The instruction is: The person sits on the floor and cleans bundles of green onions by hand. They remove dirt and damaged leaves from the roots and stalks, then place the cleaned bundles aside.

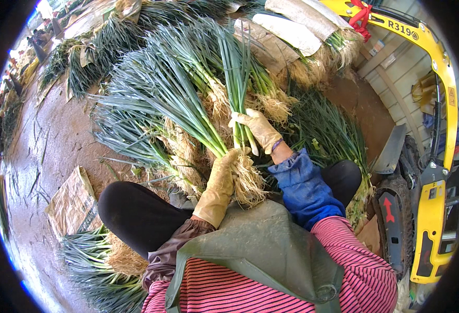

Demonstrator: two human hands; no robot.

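Observation:
My left hand (222, 178), in a pale yellow rubber glove, is closed around the lower stems of a bunch of green onions (212, 137). Its leaves fan away to the upper left, and a clump of pale roots (249, 178) hangs over my apron. Just above and to the right, my gloved right hand (259, 127) grips a smaller bundle of green onions (237, 84), held nearly upright. One white stem base from that bundle shows below my fingers. Beyond both hands lies a heap of green onions (147, 88), roots towards me.
Paper-wrapped bundles (300, 29) lie at the back right. A yellow compact excavator (450, 117) stands at the right. More green onions lie beside my right knee (327, 121) and at lower left (96, 270). A crumpled sack (76, 203) rests on the wet floor (53, 144).

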